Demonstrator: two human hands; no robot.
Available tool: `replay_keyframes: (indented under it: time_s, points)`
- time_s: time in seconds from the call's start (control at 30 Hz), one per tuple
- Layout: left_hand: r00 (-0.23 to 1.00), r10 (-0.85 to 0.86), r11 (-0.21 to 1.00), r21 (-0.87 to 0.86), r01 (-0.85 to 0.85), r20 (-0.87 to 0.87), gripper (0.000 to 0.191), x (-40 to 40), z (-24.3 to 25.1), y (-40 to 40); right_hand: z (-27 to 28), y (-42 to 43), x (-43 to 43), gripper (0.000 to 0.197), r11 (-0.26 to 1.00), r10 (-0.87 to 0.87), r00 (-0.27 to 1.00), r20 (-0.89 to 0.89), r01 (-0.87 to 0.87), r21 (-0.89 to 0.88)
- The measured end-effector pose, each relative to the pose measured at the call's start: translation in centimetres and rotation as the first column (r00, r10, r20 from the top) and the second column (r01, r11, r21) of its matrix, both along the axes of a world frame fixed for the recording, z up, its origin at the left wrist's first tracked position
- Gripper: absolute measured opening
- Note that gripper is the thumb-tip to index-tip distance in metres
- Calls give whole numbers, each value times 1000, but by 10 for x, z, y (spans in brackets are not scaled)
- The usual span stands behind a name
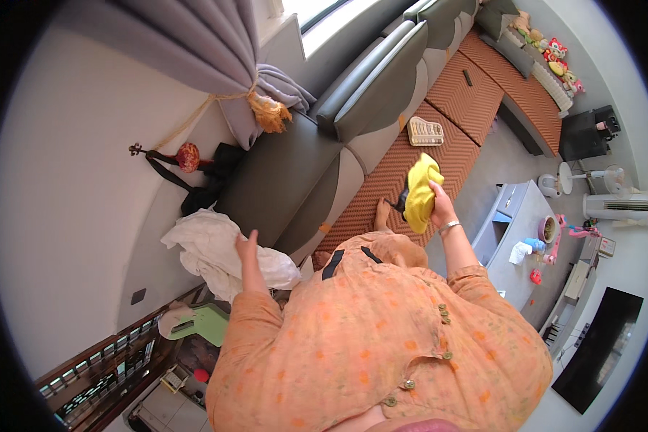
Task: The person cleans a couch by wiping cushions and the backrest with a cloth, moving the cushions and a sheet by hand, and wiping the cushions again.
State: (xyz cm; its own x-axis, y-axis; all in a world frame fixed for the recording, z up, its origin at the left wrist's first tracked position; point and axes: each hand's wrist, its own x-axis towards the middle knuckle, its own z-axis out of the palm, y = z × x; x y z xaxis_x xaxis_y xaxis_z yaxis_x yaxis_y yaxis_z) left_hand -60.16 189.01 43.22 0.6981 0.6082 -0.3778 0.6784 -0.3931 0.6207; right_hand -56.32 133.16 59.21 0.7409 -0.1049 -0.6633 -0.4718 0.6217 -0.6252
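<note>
In my right hand (pixel 441 206) is a bunched yellow cloth (pixel 422 193), gripped at its right edge and held up above the woven seat mat. A small black piece (pixel 403 203) hangs beside the yellow cloth; whether the two are joined is unclear. My left hand (pixel 247 247) is at a large crumpled white cloth (pixel 210 243), thumb raised and the other fingers partly lost in the folds. That white cloth spreads to both sides of the hand, by the near end of the grey-green sofa (pixel 281 189).
A cream tray with small compartments (pixel 425 132) and a dark remote-like object (pixel 467 78) lie on the brown mat (pixel 453 156). To the right stands a grey coffee table (pixel 510 232) bearing a bowl and tissues. A tied curtain (pixel 216 48) hangs at the left.
</note>
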Motion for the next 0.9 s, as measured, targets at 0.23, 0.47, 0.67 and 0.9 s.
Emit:
replay_keyframes:
  time_s: [0.23,0.47,0.67,0.9]
  points:
    - [904,-416,674,-633,380,100,41,91,171,-263,44,-33,75,47,893,182,969,165,-233,384]
    - [761,-520,366,-703,610,389,41,165,205,-440,57,-72,103,46,789,328,917,228,-399,467]
    - [939,-138,230,-912,340,316,38,174,213,-507,50,-122,98,43,866,306,926,222,-367,340]
    - [878,-247,397,-784,478,411,9,203,198,-545,39,-164,94,33,870,467,843,268,-383,-312]
